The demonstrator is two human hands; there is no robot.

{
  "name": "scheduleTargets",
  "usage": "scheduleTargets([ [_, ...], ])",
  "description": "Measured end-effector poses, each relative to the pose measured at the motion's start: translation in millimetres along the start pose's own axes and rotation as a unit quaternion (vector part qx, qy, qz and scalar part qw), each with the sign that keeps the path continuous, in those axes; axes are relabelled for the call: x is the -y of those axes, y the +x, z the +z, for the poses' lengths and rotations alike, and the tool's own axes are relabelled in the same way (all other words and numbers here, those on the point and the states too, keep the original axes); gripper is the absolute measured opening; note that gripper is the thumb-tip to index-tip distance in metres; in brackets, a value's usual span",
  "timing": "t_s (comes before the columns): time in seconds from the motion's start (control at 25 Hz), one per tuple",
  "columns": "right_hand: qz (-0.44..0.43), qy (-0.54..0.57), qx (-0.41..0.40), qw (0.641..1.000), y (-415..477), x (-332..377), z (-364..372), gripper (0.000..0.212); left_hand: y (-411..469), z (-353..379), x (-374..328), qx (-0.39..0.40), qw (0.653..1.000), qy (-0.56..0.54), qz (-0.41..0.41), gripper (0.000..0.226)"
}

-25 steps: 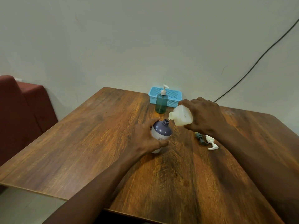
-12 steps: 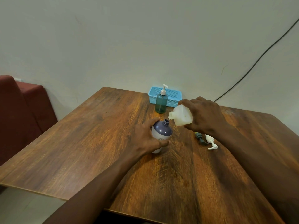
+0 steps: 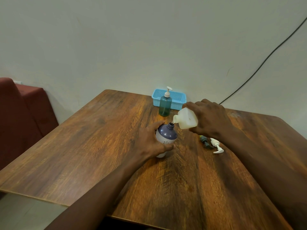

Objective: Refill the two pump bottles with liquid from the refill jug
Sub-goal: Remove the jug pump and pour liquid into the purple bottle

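The brown wooden table (image 3: 93, 146) is carrying everything. The right hand (image 3: 210, 119) is grasping the milky translucent plastic refill jug (image 3: 186, 120), with its grip clenched around the body, and is tilting it so the spout is pointing down just above the open neck of the round purple-and-white bottle (image 3: 166, 135). The left hand (image 3: 149, 143) is wrapping this bottle, which is standing upright on the table. The liquid level inside it cannot be told. Behind, the light blue plastic basket (image 3: 178, 98) is standing near the wall, and the teal pump bottle (image 3: 164, 107) is standing just in front of it, pump on. The white pump head (image 3: 216, 145) and a dark cap (image 3: 204, 141) are lying beside the right wrist.
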State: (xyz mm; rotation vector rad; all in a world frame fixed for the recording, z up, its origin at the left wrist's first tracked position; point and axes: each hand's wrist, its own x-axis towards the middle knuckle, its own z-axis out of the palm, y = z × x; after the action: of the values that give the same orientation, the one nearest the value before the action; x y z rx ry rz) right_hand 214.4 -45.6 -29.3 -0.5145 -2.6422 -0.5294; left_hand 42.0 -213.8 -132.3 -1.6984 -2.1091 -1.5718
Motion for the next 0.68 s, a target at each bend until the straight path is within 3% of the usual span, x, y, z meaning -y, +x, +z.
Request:
scheduleTargets([
  [0.68,-0.001,-0.008,0.003,1.0,0.2,0.5,-0.9,0.082,-1.1,0.7,-0.4,0.002,1.0,-0.007,-0.003,0.086],
])
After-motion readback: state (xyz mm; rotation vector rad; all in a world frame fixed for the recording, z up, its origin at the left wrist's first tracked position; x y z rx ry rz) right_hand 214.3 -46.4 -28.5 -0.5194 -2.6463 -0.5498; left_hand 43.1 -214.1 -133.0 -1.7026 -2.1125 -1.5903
